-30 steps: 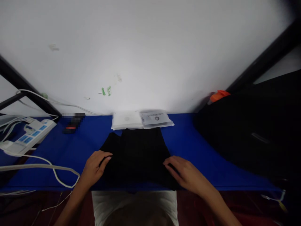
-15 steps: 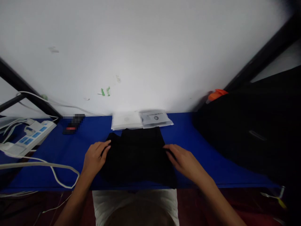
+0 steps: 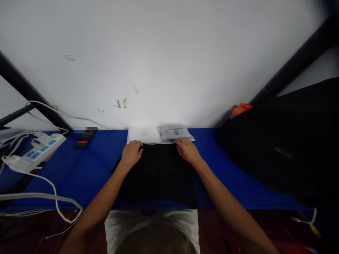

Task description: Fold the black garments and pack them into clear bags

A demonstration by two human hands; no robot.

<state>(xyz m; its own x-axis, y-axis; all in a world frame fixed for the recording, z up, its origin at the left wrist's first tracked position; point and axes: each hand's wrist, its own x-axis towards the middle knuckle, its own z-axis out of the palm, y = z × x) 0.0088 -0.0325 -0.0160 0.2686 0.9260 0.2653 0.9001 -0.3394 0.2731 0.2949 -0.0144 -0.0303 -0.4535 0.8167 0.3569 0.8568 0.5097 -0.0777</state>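
A folded black garment (image 3: 159, 176) lies on the blue table (image 3: 87, 165) in front of me. My left hand (image 3: 131, 152) rests at its far left corner with the fingers curled over the cloth edge. My right hand (image 3: 186, 150) sits at the far right corner, fingers bent down onto the fabric. Both hands reach almost to two flat clear plastic bags (image 3: 161, 134) lying by the wall, just beyond the garment.
A white power strip (image 3: 34, 153) with trailing cables (image 3: 45, 183) lies at the left. A small dark object (image 3: 83, 135) sits near the wall. A large black bag (image 3: 286, 151) with an orange cap (image 3: 241, 108) behind it fills the right side.
Both hands have slid forward along the garment's sides from its near corners to its far edge beside the plastic bags.
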